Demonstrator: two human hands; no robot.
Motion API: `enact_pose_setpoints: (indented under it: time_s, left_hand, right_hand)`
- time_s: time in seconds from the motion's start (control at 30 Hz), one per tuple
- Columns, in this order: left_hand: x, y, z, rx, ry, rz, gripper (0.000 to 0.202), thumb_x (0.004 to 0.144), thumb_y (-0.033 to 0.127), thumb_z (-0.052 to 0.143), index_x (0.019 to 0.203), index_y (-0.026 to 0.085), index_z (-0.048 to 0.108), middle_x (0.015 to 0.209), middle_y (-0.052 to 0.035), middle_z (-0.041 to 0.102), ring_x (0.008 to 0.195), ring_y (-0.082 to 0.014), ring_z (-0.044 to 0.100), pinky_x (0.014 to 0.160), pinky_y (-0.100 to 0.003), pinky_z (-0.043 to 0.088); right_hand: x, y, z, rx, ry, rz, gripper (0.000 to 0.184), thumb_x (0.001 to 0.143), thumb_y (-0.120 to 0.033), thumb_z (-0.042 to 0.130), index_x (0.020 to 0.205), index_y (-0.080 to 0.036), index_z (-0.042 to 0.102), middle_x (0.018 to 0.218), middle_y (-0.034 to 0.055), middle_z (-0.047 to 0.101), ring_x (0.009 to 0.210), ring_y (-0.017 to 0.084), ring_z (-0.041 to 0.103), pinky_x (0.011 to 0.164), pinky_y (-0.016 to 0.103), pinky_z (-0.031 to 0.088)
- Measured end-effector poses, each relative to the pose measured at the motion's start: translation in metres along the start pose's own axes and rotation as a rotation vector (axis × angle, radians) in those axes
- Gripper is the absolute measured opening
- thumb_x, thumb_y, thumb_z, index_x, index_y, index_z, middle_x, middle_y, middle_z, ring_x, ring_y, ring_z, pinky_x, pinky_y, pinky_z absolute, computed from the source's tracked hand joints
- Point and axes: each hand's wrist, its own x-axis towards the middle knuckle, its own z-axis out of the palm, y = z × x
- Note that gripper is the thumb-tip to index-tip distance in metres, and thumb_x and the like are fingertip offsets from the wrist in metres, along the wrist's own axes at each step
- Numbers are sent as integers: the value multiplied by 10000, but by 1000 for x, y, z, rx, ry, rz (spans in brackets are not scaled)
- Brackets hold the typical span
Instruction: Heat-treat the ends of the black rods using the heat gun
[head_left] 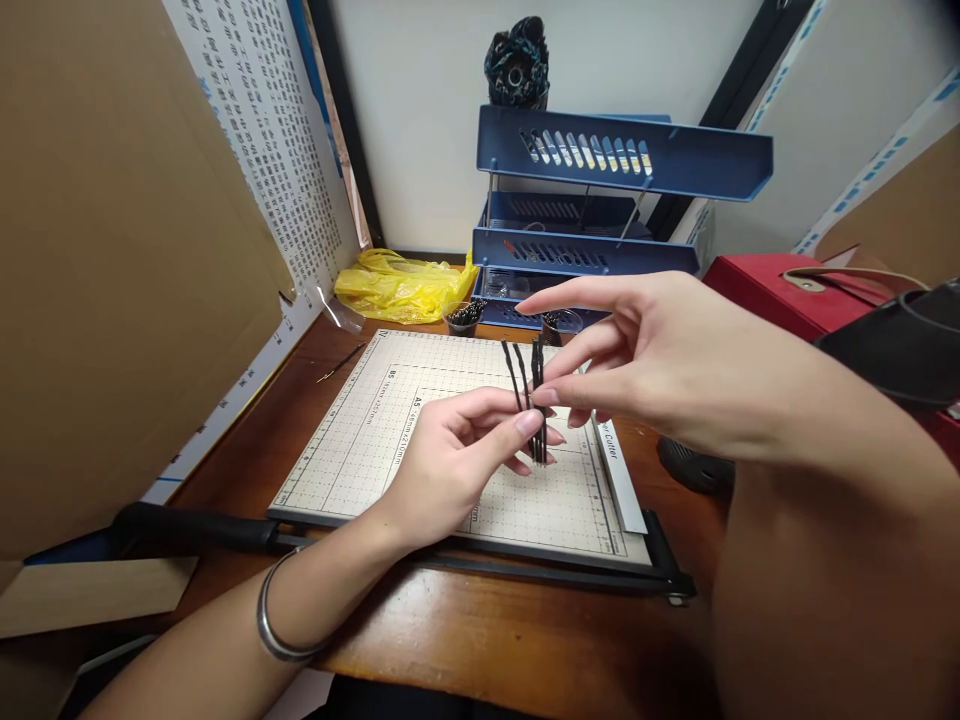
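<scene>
Left hand (450, 455) pinches several thin black pins (537, 368) near their lower ends. Right hand (660, 365) has its thumb tip at the bunch higher up; can't tell if it grips one. Pins stand roughly upright, slightly fanned, above the paper cutter (352, 450). Probably light, stiff, springy, slick; likely to slide apart, so hold low and bunched.

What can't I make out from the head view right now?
In the head view:
Black strips: exact count; overlapping, partly behind the left hand's thumb.
Cup beyond the right hand: partly covered by it.
Black object, far right: cut off by the picture's edge.
</scene>
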Motion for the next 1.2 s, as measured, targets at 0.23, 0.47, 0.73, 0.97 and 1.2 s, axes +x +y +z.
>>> enact_pose_setpoints:
  time_s: [0.23,0.47,0.73,0.97,1.2]
  left_hand:
    - [-1,0,0,-36,-6,31,44,882,214,810,906,181,793,859,-10,803,746,-108,742,646,-165,594]
    - [0,3,2,76,16,79,63,908,215,780,923,227,840,868,-10,810,778,-101,735,655,-143,574]
    - [-2,3,1,98,17,87,109,902,223,788,985,266,844,923,-9,819,796,-105,742,661,-143,567]
    - [-1,2,2,123,29,67,76,893,215,785,943,219,843,915,-33,816,805,-123,745,661,-159,568]
    - [-1,5,1,100,51,41,95,877,246,803,922,165,826,860,-61,808,729,-132,737,643,-184,568]
  right_hand:
    - [-7,-8,0,-45,4,17,320,768,-169,719,1081,-218,764,716,18,734,586,173,671,481,258,507]
    - [-12,-6,-10,-112,-75,-120,107,815,-258,694,832,-227,796,780,17,755,629,155,687,523,233,513]
    - [-14,0,-15,-124,-83,-95,144,821,-322,704,860,-240,816,795,1,768,662,172,701,522,235,512]
    - [-16,-2,-18,-159,-113,-106,195,880,-341,683,890,-222,837,734,6,747,633,150,648,520,225,470]
    - [-16,1,-18,-200,-47,-106,199,852,-420,729,872,-248,828,728,9,731,570,160,604,460,267,447]
